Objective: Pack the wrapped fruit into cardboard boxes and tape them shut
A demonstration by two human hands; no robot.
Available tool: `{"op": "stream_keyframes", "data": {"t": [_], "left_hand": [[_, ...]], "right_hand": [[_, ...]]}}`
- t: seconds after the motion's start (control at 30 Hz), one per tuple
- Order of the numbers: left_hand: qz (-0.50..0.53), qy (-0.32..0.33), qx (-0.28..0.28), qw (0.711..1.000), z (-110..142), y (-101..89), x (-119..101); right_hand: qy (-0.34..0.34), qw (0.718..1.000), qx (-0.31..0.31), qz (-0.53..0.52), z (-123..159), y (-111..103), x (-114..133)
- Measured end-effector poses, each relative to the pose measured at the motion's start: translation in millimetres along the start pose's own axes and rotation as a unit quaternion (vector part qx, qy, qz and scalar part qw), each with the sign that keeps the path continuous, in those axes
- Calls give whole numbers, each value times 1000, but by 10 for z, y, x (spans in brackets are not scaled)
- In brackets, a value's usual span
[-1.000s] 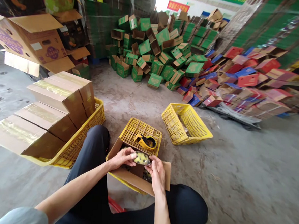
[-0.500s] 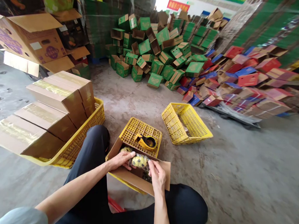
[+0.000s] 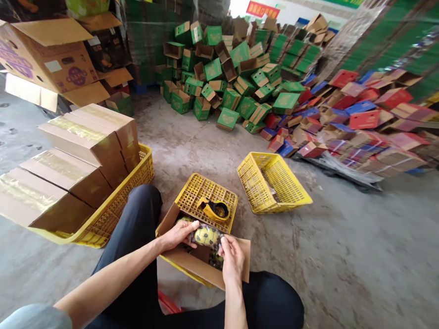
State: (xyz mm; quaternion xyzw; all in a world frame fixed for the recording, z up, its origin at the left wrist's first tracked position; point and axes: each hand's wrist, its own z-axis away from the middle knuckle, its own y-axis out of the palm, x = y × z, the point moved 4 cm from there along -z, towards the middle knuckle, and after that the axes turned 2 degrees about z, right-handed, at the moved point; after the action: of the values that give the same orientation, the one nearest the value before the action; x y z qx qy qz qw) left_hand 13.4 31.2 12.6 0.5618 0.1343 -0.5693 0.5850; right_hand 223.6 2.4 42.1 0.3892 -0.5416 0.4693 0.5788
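Note:
I sit on the floor with an open brown cardboard box between my knees. Both hands hold a yellow packaged item in clear wrap just above the box's opening. My left hand grips its left end with fingers curled. My right hand pinches its right end. More dark and yellow items lie inside the box under my hands. The box rests on an upturned yellow plastic crate. A yellow tape dispenser lies on that crate just beyond my hands.
To my left a yellow crate carries several taped brown cartons. An empty yellow basket lies tilted on the concrete floor to the right. Heaps of green boxes and red and blue boxes fill the far side.
The wrapped item has come down a little toward the box, and my right hand has shifted its pinch along the item's right end. My left hand has barely moved.

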Motion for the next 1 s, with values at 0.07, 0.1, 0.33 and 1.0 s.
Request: {"op": "stream_keyframes", "data": {"t": [0.07,0.1,0.33,1.0], "left_hand": [[0,-1,2,1000,7,-33,6],[-1,-2,5,1000,11,-49,9],[-7,-7,19,1000,35,-82,10],[24,-1,67,997,62,-15,-63]], "right_hand": [[-1,999,27,-26,5,0,7],[-1,999,41,-31,9,-2,12],[-6,998,68,6,19,-21,6],[57,993,43,-96,32,-8,74]]}}
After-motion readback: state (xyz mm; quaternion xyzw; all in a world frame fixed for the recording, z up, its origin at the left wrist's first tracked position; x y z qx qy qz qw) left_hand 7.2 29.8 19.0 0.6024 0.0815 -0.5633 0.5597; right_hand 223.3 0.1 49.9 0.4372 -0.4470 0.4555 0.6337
